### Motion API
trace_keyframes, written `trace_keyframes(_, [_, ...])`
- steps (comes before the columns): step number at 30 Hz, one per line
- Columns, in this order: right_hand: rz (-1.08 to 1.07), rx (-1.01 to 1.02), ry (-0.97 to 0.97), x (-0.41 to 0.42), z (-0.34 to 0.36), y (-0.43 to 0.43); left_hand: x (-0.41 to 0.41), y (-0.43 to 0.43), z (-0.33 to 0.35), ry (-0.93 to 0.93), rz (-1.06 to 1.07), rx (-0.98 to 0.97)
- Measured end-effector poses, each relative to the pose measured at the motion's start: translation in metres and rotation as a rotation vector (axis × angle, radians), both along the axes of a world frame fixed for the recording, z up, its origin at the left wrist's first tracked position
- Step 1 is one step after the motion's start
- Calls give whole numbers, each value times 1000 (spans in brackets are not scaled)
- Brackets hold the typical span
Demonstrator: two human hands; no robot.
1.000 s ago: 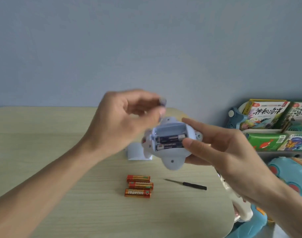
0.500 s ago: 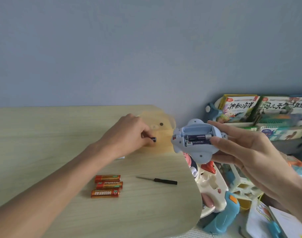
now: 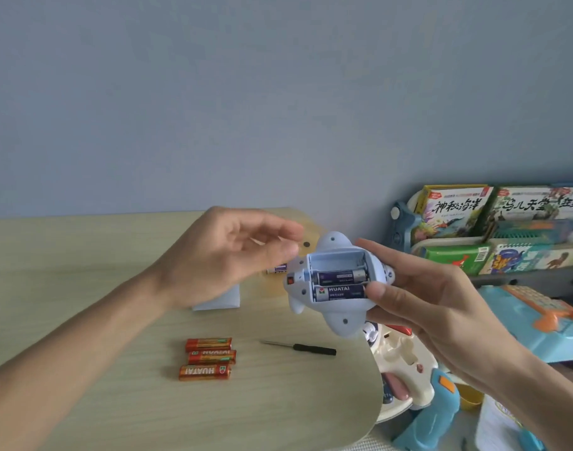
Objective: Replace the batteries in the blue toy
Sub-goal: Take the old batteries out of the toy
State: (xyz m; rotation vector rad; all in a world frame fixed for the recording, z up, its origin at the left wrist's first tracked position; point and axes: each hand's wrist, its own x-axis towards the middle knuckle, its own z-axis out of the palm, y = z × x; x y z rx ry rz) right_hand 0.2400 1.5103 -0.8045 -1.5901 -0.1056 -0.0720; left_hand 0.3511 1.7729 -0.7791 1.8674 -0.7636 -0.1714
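- Blue toy (image 3: 335, 288): held in the air above the table's right edge, underside up, battery bay uncovered. Top slot is vacant; two dark batteries (image 3: 340, 284) sit in the middle and lower slots.
- Right hand (image 3: 441, 307): wrapped around the toy from the right, thumb resting on the lower battery's end and the bay rim, fingers behind the shell. Firm holding grip.
- Left hand (image 3: 226, 258): hovering just left of the toy, fingers loosely curled and parted, carrying nothing visible.
- Removed battery (image 3: 277, 268): one dark cell lies on the table (image 3: 83, 288) beyond the left hand, partly hidden by it.
- Replacement stock: three orange batteries (image 3: 208, 358) lie side by side near the front of the table, a small screwdriver (image 3: 303, 348) just right of them. A pale panel (image 3: 218, 299), probably the bay cover, lies under the left wrist.
- Judgement: removal is part done; two old cells remain.
- Risk: the toy hangs over the table edge, so a cell pried out could spring free and drop among the toys below.
- Risk: the old cell near the far rim may roll off.
- Risk: new cells inserted against the polarity marks would leave the toy dead.
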Motion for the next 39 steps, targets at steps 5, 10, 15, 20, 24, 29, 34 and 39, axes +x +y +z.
trace_keyframes(5, [106,88,-49,2,2,27,-27,15,-11,46,-164,-6])
trace_keyframes(10, [161,62,-115,4,5,51,-37,28,-16,81,-107,-105])
trace_keyframes(15, [105,-770,-500,9,23,55,-38,52,-11,83,-74,-29])
trace_keyframes(20, [263,-1164,-679,14,36,68,-43,63,-4,58,-80,56])
trace_keyframes(24, [295,-1322,-689,15,39,75,-45,68,-1,60,-64,93])
trace_keyframes(29, [321,-1438,-670,14,46,83,-46,70,2,24,-84,170])
trace_keyframes(34, [353,-1494,-633,14,60,89,-46,67,5,11,-89,177])
trace_keyframes(39, [320,-1556,-639,20,62,81,-47,69,11,19,-101,144])
